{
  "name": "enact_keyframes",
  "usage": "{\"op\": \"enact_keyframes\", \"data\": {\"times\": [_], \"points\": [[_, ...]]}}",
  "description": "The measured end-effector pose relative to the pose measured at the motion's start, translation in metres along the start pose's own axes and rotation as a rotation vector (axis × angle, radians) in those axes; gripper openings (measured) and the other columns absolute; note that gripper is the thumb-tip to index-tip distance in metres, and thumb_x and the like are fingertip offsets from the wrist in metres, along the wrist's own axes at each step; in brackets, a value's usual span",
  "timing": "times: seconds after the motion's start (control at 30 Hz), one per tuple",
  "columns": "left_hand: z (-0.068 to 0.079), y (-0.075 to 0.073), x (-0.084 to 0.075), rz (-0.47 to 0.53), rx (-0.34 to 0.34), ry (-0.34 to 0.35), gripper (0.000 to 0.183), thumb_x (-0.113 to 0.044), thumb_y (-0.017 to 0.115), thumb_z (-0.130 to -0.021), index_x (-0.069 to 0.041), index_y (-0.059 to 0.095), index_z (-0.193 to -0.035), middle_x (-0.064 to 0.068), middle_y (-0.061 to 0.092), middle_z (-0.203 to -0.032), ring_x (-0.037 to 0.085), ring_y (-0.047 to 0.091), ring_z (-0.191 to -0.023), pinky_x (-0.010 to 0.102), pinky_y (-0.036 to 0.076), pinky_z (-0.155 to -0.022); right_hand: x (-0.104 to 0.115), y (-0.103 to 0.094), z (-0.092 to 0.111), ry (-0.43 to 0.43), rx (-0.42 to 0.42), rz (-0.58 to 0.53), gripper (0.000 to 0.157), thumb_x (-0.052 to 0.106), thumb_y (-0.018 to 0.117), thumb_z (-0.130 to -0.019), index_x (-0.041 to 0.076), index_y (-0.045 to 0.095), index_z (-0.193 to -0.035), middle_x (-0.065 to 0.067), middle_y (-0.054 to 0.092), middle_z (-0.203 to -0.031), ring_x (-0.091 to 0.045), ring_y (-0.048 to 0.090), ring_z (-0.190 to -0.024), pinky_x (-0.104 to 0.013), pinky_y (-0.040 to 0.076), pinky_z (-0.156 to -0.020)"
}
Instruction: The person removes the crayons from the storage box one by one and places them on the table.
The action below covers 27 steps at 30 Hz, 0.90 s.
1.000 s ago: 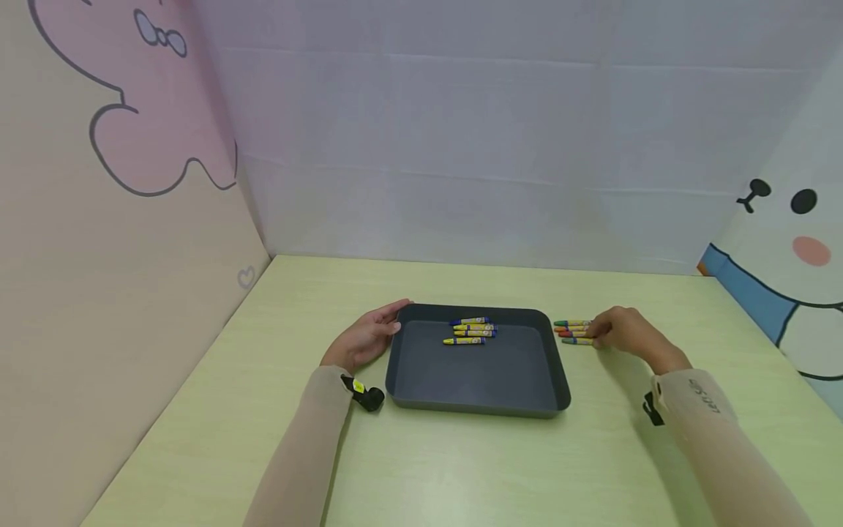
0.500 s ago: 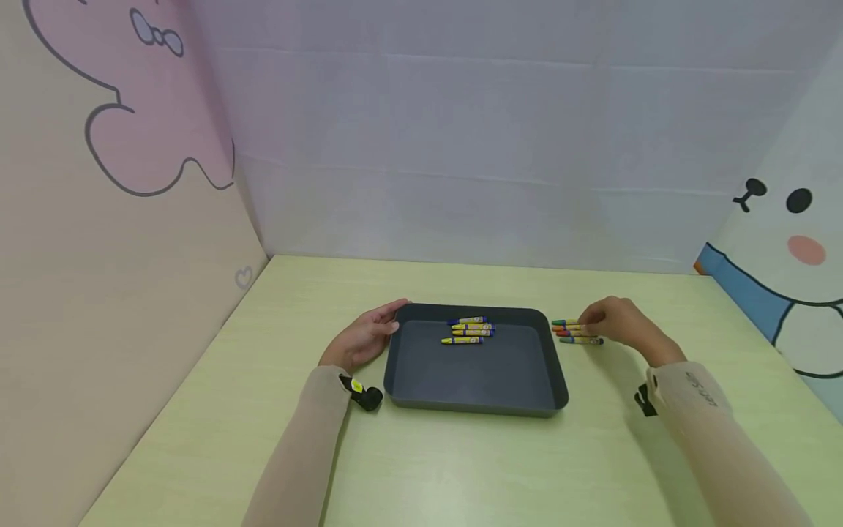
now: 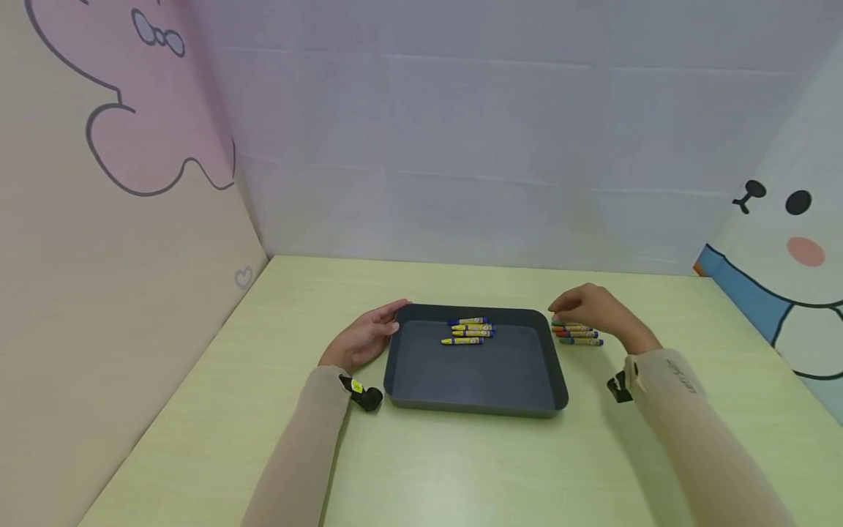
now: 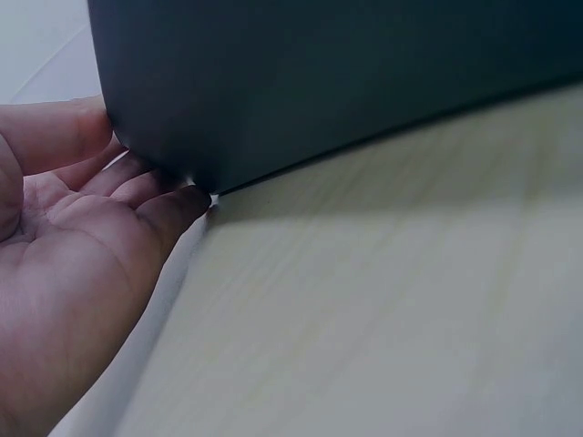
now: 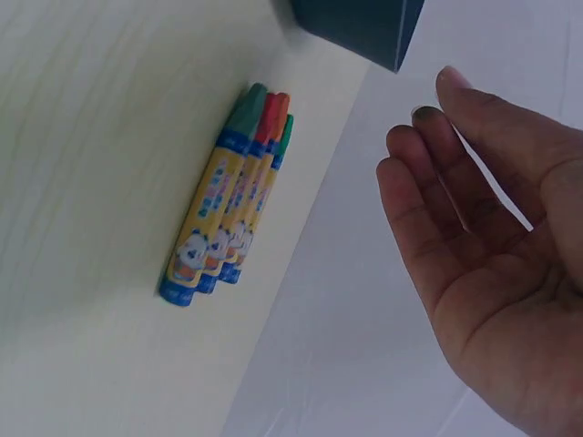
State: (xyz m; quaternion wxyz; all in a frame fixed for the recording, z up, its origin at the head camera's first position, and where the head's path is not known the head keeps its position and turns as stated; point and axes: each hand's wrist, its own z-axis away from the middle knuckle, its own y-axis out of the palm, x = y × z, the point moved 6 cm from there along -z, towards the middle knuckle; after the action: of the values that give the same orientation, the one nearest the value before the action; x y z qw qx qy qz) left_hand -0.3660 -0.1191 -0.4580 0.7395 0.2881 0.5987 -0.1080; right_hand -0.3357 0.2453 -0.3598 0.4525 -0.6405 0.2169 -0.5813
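Note:
My left hand (image 3: 359,338) grips the far left corner of the dark grey tray (image 3: 481,380), thumb at its wall; in the left wrist view, fingers (image 4: 168,214) reach under that corner. Yellow-wrapped crayons (image 3: 469,340), one with a dark blue tip, lie inside the tray toward its back. To the right of the tray, several crayons (image 3: 581,342) with green, red and orange tips lie side by side. My right hand (image 3: 591,306) hovers over their tips, fingers loosely bent and nothing between them. In the right wrist view these crayons (image 5: 219,200) lie apart from the hand.
The pale wooden table (image 3: 448,468) runs back to a white cloth wall (image 3: 421,161). Printed cartoon panels stand on the left (image 3: 165,124) and right (image 3: 810,293) sides. Each wrist wears a small black camera on a strap.
My right hand has moved left and slightly back, from the crayons' right ends to over their tips near the tray. The left hand and tray have stayed put.

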Motion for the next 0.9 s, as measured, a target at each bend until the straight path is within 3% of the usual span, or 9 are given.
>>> {"op": "enact_keyframes", "data": {"times": [0.23,0.5,0.9], "points": [[0.001,0.0,0.0,-0.02,-0.003,-0.01,0.059,0.006,0.037,-0.099,-0.009,0.02,-0.154,0.002,0.001,-0.163,0.021,0.005,-0.149,0.023,0.032,-0.105,0.016,0.005,-0.009,-0.05,0.055,-0.086,0.036,0.025,0.065,-0.092,0.003,0.066,-0.12,-0.016,0.068,-0.117,-0.034,0.062,-0.109,-0.048,0.049,-0.091],[0.0,0.0,0.0,-0.018,0.004,-0.011,0.06,0.007,0.038,-0.099,-0.009,0.019,-0.154,0.003,0.0,-0.163,0.021,0.0,-0.149,0.038,0.014,-0.118,0.031,0.014,-0.023,-0.071,0.118,-0.118,0.039,0.027,0.067,-0.09,0.003,0.066,-0.121,-0.016,0.068,-0.118,-0.03,0.063,-0.109,-0.047,0.049,-0.092],[0.001,0.0,0.0,-0.012,0.006,-0.007,0.06,0.007,0.037,-0.099,-0.009,0.02,-0.154,0.002,0.002,-0.163,0.021,0.006,-0.149,0.02,0.034,-0.102,0.053,0.048,-0.045,-0.103,0.255,-0.17,0.036,0.019,0.069,-0.089,0.002,0.066,-0.12,-0.016,0.067,-0.119,-0.027,0.064,-0.108,-0.046,0.049,-0.094]]}}
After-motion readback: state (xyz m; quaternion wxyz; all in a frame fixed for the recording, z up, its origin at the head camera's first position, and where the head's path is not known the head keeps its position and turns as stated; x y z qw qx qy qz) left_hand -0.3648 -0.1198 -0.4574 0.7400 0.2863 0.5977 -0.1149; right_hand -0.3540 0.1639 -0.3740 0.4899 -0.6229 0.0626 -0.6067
